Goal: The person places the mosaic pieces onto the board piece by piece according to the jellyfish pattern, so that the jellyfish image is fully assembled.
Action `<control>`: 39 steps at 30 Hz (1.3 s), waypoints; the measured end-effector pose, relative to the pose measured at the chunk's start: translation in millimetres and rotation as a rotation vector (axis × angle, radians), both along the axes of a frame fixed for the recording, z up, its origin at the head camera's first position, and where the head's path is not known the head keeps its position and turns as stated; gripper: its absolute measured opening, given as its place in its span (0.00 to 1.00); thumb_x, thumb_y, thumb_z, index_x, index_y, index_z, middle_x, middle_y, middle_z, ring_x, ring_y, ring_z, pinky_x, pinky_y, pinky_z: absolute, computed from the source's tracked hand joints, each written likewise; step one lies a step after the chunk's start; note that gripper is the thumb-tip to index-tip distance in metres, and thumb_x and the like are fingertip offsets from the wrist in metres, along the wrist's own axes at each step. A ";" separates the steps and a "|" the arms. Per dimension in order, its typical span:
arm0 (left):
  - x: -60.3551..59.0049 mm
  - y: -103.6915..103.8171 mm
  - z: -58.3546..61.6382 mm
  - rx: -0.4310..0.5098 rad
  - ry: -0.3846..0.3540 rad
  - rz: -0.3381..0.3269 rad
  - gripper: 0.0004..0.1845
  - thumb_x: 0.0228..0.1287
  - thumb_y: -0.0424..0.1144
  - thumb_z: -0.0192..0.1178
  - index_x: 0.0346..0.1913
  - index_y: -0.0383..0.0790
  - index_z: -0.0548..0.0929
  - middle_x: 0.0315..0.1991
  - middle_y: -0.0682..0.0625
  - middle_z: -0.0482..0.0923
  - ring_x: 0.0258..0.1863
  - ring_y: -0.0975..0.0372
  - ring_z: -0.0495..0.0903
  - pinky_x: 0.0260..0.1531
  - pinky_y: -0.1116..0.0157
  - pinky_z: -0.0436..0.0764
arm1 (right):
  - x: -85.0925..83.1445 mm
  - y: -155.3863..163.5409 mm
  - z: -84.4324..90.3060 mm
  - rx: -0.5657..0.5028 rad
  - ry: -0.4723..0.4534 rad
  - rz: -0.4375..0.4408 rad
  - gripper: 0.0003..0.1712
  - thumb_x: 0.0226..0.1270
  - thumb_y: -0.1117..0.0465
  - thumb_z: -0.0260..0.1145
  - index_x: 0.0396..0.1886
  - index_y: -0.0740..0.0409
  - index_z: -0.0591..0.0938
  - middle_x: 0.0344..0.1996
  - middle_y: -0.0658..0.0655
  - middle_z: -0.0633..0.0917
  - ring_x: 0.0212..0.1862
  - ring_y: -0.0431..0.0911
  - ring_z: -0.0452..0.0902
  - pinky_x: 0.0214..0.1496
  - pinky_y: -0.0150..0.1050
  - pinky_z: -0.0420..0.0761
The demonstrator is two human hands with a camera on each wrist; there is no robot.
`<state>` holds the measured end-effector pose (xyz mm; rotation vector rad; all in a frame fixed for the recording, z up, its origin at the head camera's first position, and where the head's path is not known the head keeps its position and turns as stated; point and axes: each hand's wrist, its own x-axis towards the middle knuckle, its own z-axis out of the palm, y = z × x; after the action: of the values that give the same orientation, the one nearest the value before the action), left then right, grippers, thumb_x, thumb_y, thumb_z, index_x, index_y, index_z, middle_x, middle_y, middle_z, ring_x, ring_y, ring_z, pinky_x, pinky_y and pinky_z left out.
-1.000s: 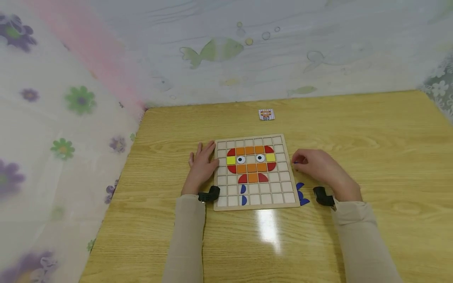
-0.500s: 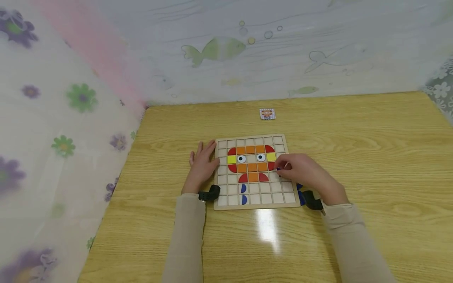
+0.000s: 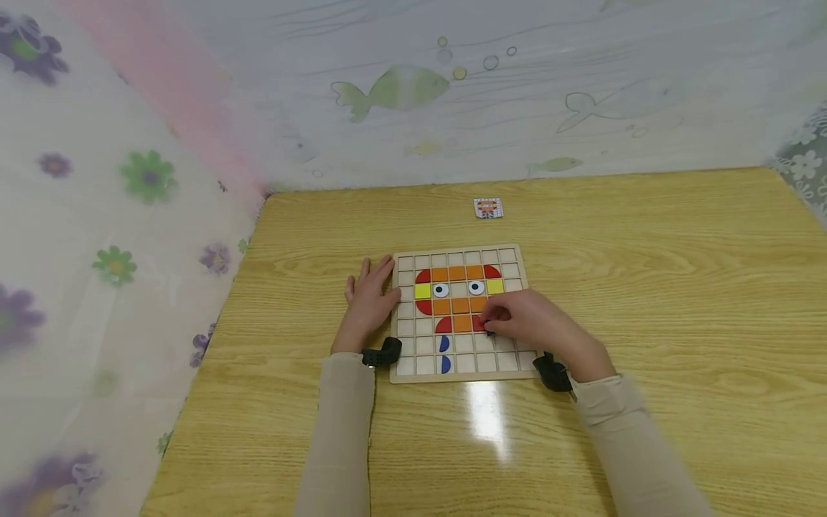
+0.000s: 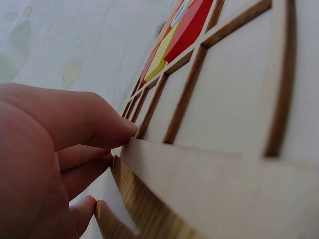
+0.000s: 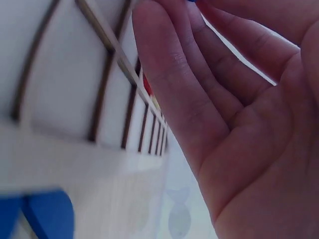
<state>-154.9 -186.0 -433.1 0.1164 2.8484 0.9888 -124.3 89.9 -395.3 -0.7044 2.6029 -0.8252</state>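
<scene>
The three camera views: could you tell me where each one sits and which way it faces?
Head: worn high, looks forward and down at the puzzle board on the table; both sleeves, left hand and right hand show.
Left wrist: low beside the board's left edge, looks across its grid; left-hand fingers show.
Right wrist: low by the board's corner, looks up past the right palm.
All share the board.

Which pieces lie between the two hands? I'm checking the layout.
Head view: orange squares and a red piece on the grid board, between left hand and right hand.
</scene>
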 end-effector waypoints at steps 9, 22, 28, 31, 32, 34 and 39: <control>0.3 -1.5 0.5 -0.006 -0.001 -0.002 0.30 0.61 0.42 0.49 0.67 0.47 0.58 0.68 0.58 0.50 0.68 0.57 0.35 0.59 0.50 0.30 | 6.2 -11.1 1.0 -0.031 0.027 0.024 0.02 0.57 0.59 0.63 0.30 0.50 0.82 0.25 0.42 0.78 0.29 0.39 0.70 0.35 0.36 0.71; -0.3 -1.7 -0.1 -0.010 -0.012 -0.007 0.30 0.61 0.42 0.49 0.68 0.47 0.58 0.68 0.57 0.50 0.68 0.56 0.34 0.58 0.49 0.30 | 12.9 -27.2 -2.8 -0.065 -0.039 0.039 0.02 0.56 0.59 0.65 0.30 0.49 0.81 0.24 0.40 0.78 0.29 0.37 0.71 0.36 0.34 0.72; -0.5 -1.2 -0.2 -0.013 -0.012 -0.004 0.30 0.61 0.43 0.49 0.68 0.47 0.58 0.68 0.58 0.50 0.68 0.57 0.34 0.58 0.49 0.30 | 13.4 -29.7 -9.4 -0.057 -0.034 0.043 0.02 0.56 0.58 0.65 0.30 0.48 0.82 0.24 0.40 0.78 0.29 0.36 0.72 0.35 0.33 0.72; -0.4 -0.7 0.2 -0.009 -0.008 -0.003 0.30 0.61 0.42 0.49 0.67 0.47 0.58 0.68 0.58 0.50 0.68 0.57 0.34 0.58 0.49 0.30 | 12.7 -29.8 -10.3 -0.057 -0.031 0.029 0.02 0.56 0.58 0.65 0.30 0.48 0.82 0.25 0.39 0.79 0.30 0.36 0.72 0.37 0.34 0.72; -0.2 -0.6 0.5 -0.007 -0.006 -0.003 0.30 0.61 0.42 0.49 0.67 0.47 0.58 0.68 0.58 0.50 0.68 0.57 0.34 0.58 0.49 0.30 | 12.4 -29.8 -10.3 -0.057 -0.024 0.031 0.03 0.56 0.58 0.65 0.30 0.48 0.82 0.25 0.39 0.79 0.30 0.36 0.72 0.37 0.34 0.72; 0.0 -0.3 0.7 -0.004 -0.005 -0.003 0.30 0.61 0.42 0.49 0.67 0.47 0.58 0.68 0.58 0.50 0.68 0.56 0.35 0.58 0.49 0.30 | 12.2 -30.0 -9.8 -0.056 -0.017 0.033 0.03 0.56 0.58 0.65 0.30 0.48 0.83 0.26 0.40 0.79 0.30 0.36 0.72 0.37 0.35 0.72; -0.8 -0.3 -0.3 -0.008 -0.011 -0.006 0.30 0.61 0.42 0.48 0.68 0.47 0.58 0.68 0.58 0.50 0.68 0.57 0.34 0.58 0.49 0.29 | 11.8 -30.4 -9.6 -0.041 0.002 0.040 0.03 0.56 0.58 0.65 0.30 0.48 0.83 0.28 0.40 0.80 0.31 0.37 0.72 0.38 0.35 0.72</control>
<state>-155.7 -186.3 -433.4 0.1180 2.8402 0.9737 -112.5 59.5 -404.9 -0.7661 2.5724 -0.8681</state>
